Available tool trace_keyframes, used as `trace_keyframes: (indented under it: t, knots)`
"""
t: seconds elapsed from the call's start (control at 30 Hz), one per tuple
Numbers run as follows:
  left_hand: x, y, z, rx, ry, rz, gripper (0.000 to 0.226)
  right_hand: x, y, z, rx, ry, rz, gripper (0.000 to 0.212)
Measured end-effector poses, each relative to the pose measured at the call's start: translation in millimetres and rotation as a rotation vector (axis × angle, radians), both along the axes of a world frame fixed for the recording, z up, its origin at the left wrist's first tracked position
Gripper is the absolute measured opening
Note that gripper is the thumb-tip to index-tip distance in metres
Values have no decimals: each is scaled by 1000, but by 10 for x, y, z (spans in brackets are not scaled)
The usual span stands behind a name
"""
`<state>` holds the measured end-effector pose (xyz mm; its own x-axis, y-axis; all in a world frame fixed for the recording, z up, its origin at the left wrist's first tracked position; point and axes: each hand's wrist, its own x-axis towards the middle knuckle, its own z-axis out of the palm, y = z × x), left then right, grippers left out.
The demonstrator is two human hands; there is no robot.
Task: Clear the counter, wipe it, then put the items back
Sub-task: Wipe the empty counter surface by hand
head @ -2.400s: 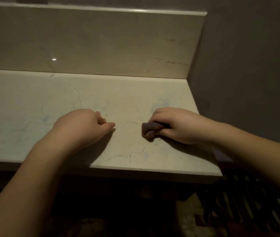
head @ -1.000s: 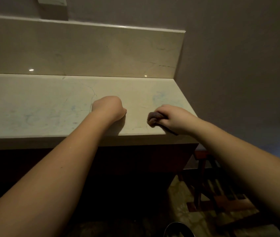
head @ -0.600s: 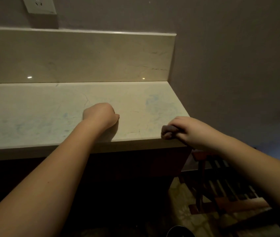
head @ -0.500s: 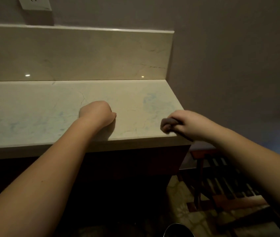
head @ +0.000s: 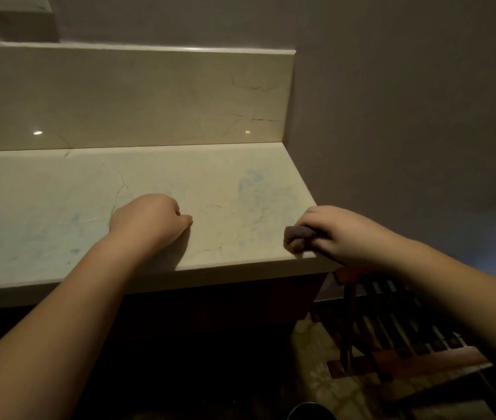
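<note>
A small dark cloth (head: pixel 299 236) was held bunched up in the right hand (head: pixel 343 234), with the fingers curled round it. The cloth was pressed on the marble counter (head: pixel 58 207), right at the counter's front right corner. The left hand (head: pixel 149 221) was rested on the counter near its front edge, well apart from the cloth. Its fingers were curled into a loose fist, and nothing was seen to be held in it.

No items were seen on the counter, so the wiping step was judged to be under way. Pale blue smears (head: pixel 249 183) were seen on the counter, behind the cloth and also far to the left of it.

Some things could have gone wrong from here. The cloth could have been slid off the counter's corner, because part of it was already at the very edge. If it had been dropped, it would likely have fallen past the counter onto the wooden slatted rack (head: pixel 392 328) or the floor below. The blue smears could also have been missed, since the cloth was small and much of the counter was far from it. In the dim light, left-over marks could have been hard to see. The back wall panel (head: pixel 119 95) behind the counter could have been left unwiped too.
</note>
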<state>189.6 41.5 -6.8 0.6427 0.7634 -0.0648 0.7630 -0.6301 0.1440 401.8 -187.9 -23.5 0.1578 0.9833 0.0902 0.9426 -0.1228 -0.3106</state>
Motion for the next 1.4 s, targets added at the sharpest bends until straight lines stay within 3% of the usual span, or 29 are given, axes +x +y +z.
trace_keyframes:
  t: [0.2, 0.57, 0.87, 1.07, 1.27, 1.4]
  knots:
    - [343, -229, 28, 4, -177, -104, 41, 419, 776, 80, -47, 12, -183, 4]
    - [718, -302, -146, -20, 18, -277, 41, 322, 287, -16, 8, 86, -29, 15]
    - [704, -314, -158, 30, 131, -299, 58, 1395, 1573, -69, 112, -27, -379, 19]
    - [690, -304, -170, 19, 118, -291, 65, 1538, 2099, -107, 141, -195, -531, 17]
    - [712, -298, -162, 28, 137, -285, 66, 1508, 2284, -65, 141, -175, -447, 11]
    - [715, -292, -160, 36, 137, -286, 66, 1387, 2195, -58, 163, -96, -234, 16]
